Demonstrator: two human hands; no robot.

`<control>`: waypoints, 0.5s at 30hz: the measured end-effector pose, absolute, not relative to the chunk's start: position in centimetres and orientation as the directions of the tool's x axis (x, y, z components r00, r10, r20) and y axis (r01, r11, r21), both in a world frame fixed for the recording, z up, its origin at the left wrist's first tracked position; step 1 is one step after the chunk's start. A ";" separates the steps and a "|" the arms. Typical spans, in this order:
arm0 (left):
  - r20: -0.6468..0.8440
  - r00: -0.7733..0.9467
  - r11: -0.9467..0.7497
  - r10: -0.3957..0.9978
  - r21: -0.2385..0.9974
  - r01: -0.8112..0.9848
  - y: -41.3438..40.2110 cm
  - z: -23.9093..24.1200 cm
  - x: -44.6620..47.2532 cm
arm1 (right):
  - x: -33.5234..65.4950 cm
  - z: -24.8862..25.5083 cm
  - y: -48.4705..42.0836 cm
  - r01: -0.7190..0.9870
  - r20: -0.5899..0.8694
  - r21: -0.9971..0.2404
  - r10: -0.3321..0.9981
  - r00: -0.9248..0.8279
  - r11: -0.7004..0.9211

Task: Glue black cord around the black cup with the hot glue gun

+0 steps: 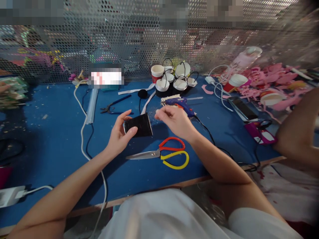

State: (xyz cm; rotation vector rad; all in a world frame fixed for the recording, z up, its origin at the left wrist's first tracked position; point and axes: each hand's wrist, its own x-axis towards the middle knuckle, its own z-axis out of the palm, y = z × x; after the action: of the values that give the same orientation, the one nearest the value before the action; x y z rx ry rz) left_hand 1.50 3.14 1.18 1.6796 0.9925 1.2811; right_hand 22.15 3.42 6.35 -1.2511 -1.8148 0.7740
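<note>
My left hand grips a black-covered paper cup lying on its side above the blue table, thumb on its rim. My right hand hovers just right of the cup with fingertips pinched together; what they hold is too small to make out. A blue glue gun lies right behind that hand. Red-and-yellow scissors rest on the table below both hands.
Finished black and white cups with wire handles stand at the back by a perforated metal screen. Pliers, white cables, a phone and pink cut-outs lie around. Another person's arm rests at the right.
</note>
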 end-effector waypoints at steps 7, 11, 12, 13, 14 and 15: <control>0.390 0.250 -0.437 0.886 0.883 0.171 3.0 0.8 1.5 | 20.7 6.1 1.1 0.409 0.105 -0.881 0.942 -0.319 0.237; 0.356 0.296 -0.419 0.886 0.888 0.188 2.9 1.0 1.3 | 20.6 5.1 1.0 0.388 0.189 -0.868 0.930 -0.316 0.308; 0.332 0.307 -0.393 0.892 0.904 0.165 2.9 1.0 1.2 | 20.6 5.0 1.0 0.382 0.209 -0.863 0.923 -0.323 0.330; 0.297 0.322 -0.353 0.899 0.926 0.131 3.0 1.0 1.2 | 20.6 4.8 1.0 0.377 0.231 -0.856 0.915 -0.332 0.353; 0.248 0.345 -0.295 0.905 0.951 0.092 3.1 1.1 1.2 | 20.6 4.7 1.0 0.371 0.254 -0.848 0.905 -0.342 0.378; 0.196 0.371 -0.231 0.908 0.971 0.053 3.1 1.1 1.2 | 20.7 4.5 1.0 0.366 0.272 -0.840 0.894 -0.355 0.401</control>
State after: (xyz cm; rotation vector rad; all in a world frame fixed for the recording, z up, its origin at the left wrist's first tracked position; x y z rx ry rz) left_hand 1.15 3.13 1.08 1.5923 0.8812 1.0301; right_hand 20.65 1.00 4.50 -1.0785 -1.9052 0.8894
